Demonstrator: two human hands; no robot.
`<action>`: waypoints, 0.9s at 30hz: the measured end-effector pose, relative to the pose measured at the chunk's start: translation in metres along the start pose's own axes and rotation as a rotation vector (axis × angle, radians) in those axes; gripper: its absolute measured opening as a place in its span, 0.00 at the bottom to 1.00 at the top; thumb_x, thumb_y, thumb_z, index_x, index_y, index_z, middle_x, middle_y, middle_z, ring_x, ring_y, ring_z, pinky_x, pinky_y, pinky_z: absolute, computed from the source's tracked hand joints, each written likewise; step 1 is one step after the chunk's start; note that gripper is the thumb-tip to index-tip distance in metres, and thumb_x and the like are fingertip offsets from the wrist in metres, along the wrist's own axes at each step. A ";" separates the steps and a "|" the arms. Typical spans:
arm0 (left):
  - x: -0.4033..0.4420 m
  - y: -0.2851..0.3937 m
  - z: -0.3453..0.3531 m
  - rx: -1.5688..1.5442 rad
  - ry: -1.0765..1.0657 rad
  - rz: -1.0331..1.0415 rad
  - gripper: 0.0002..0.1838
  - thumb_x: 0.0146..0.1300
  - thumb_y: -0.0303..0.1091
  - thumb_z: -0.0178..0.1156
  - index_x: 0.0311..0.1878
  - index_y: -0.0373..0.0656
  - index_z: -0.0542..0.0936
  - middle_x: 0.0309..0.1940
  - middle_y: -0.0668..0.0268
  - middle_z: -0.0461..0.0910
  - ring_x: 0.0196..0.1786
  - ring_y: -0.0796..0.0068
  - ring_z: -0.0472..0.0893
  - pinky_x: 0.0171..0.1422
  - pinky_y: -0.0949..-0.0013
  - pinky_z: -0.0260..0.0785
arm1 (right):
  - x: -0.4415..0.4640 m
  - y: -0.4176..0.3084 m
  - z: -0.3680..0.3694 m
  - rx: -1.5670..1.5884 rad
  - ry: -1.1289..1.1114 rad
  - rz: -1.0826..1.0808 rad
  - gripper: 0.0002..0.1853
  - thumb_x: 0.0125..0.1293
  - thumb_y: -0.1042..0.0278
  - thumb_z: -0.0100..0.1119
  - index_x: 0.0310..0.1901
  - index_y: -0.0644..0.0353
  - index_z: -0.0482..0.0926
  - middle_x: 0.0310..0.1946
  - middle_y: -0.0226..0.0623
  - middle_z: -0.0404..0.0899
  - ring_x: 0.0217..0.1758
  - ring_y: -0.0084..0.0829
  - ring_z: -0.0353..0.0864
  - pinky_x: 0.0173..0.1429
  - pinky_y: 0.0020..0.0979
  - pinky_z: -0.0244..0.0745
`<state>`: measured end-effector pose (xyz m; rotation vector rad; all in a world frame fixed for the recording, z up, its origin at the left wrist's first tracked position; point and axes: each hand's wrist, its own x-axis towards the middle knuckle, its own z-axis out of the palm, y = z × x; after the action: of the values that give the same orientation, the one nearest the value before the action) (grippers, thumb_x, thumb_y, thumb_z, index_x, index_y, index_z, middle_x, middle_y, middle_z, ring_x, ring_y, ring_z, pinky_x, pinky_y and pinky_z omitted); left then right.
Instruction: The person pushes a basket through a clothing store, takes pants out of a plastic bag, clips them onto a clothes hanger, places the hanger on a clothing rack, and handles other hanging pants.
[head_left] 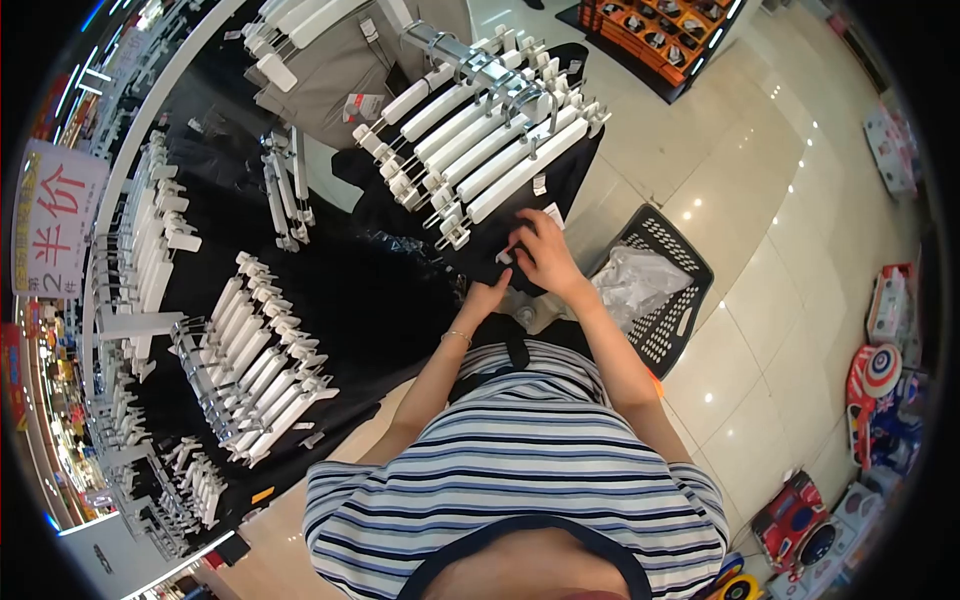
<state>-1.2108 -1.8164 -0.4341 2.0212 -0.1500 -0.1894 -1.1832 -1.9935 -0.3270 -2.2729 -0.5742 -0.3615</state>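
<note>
Several black garments [535,215], likely trousers, hang from white clip hangers [490,125] in front of me. My left hand [487,297] is at the lower edge of the front garment, its thumb up and the other fingers mostly hidden by the cloth. Just above it to the right, my right hand [545,255] is against the front of the same garment with its fingers bent. A small white piece [504,257], perhaps a tag or clip, shows beside its fingertips. Whether those fingers pinch cloth or that piece is not clear. Another white label [554,215] lies above the right hand.
A dark perforated basket [655,345] holding clear plastic wrapping [640,285] stands on the tiled floor at my right. More white hangers [260,360] with black clothing are at the left, beside a sale sign [60,220]. Boxed goods [800,520] line the far right.
</note>
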 end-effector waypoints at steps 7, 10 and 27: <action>0.004 -0.001 0.019 -0.248 0.036 -0.125 0.21 0.58 0.27 0.57 0.56 0.37 0.70 0.52 0.62 0.72 0.54 0.69 0.71 0.58 0.68 0.62 | -0.027 0.012 -0.003 -0.002 -0.081 0.021 0.14 0.42 0.76 0.60 0.35 0.63 0.73 0.57 0.47 0.62 0.58 0.48 0.63 0.61 0.43 0.59; 0.002 -0.010 0.024 -0.185 0.038 -0.120 0.22 0.58 0.26 0.56 0.57 0.38 0.69 0.53 0.62 0.71 0.55 0.69 0.71 0.58 0.68 0.62 | -0.030 0.017 -0.003 0.007 -0.061 0.021 0.14 0.44 0.76 0.60 0.35 0.64 0.71 0.58 0.50 0.61 0.58 0.51 0.63 0.60 0.43 0.60; -0.019 0.016 0.074 -0.115 0.294 -0.370 0.19 0.50 0.45 0.62 0.28 0.34 0.81 0.27 0.48 0.80 0.35 0.51 0.81 0.40 0.57 0.73 | -0.122 0.090 0.079 0.580 -0.480 0.425 0.36 0.52 0.79 0.61 0.61 0.66 0.53 0.60 0.48 0.60 0.62 0.40 0.64 0.59 0.34 0.67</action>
<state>-1.2450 -1.8846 -0.4502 1.9232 0.4137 -0.1275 -1.2364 -2.0274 -0.4860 -1.8330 -0.3480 0.5141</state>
